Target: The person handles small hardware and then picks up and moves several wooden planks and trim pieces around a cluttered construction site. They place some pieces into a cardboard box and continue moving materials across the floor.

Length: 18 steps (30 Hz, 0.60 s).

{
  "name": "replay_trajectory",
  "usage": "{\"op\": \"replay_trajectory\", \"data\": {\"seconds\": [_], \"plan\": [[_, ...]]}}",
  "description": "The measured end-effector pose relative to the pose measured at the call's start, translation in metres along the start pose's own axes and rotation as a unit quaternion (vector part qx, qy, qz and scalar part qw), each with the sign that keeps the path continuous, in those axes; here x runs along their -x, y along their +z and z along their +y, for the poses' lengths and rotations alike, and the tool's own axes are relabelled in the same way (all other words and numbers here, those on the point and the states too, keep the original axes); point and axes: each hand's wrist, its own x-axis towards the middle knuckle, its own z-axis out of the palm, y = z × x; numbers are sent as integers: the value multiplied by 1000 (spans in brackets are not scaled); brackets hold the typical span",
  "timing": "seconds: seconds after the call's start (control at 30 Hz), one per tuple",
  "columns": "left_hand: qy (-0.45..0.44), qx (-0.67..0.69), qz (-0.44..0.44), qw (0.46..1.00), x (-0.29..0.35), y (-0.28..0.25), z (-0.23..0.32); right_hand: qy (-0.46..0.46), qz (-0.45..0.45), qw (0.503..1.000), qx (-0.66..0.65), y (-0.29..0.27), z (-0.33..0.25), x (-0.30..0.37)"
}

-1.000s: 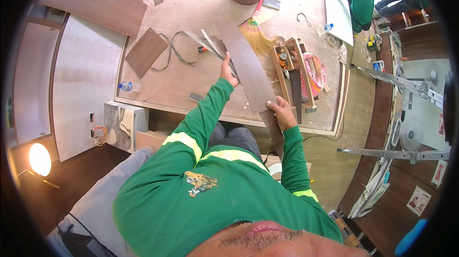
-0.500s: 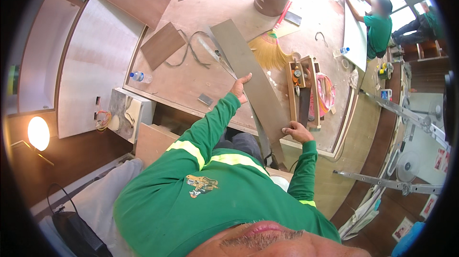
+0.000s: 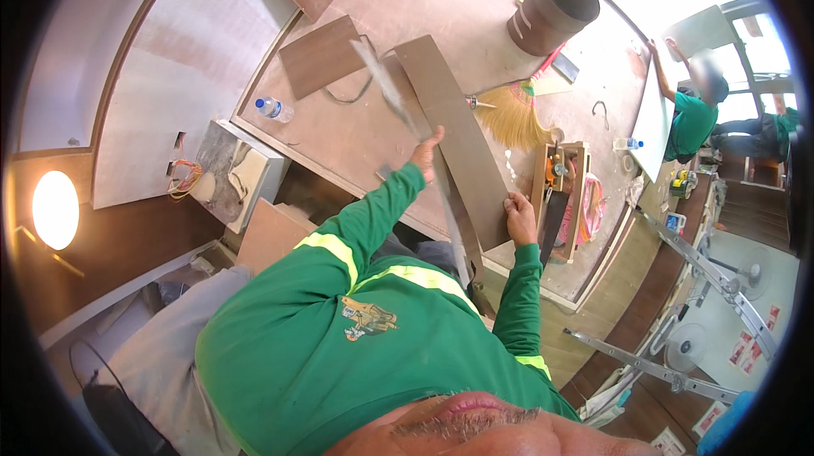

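A long brown-grey board [image 3: 458, 138] slants across the bench in front of me. My left hand [image 3: 426, 158] is at its left edge, thumb stretched upward, the other fingers partly hidden; it seems to steady the edge. My right hand [image 3: 521, 217] is closed on the board's right edge near its near end. Along the left side of the board runs a long thin metallic strip [image 3: 390, 91], blurred, its kind unclear. A straw broom [image 3: 513, 114] lies right of the board, and a wooden tool box [image 3: 539, 182] stands beside my right hand.
A large brown cylinder [image 3: 543, 24] stands farther back. On the left are a square brown panel [image 3: 318, 56] and a water bottle [image 3: 273, 108]. Another person [image 3: 694, 121] in green leans over a white panel [image 3: 651, 121]. A metal ladder [image 3: 653, 363] stands at right.
The view has turned, shifting the bench items right. My right hand has changed its hold, fingers now up along the board's edge. The board looks tilted differently.
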Motion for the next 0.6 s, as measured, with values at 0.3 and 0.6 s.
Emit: {"op": "replay_trajectory", "data": {"seconds": [0.3,0.6], "plan": [[86,61,1,994,12,-144,144,-100,7,956,277,52,-128,-126],[21,87,-4,996,36,-139,204,-304,81,876,366,214,-257,-300]]}}
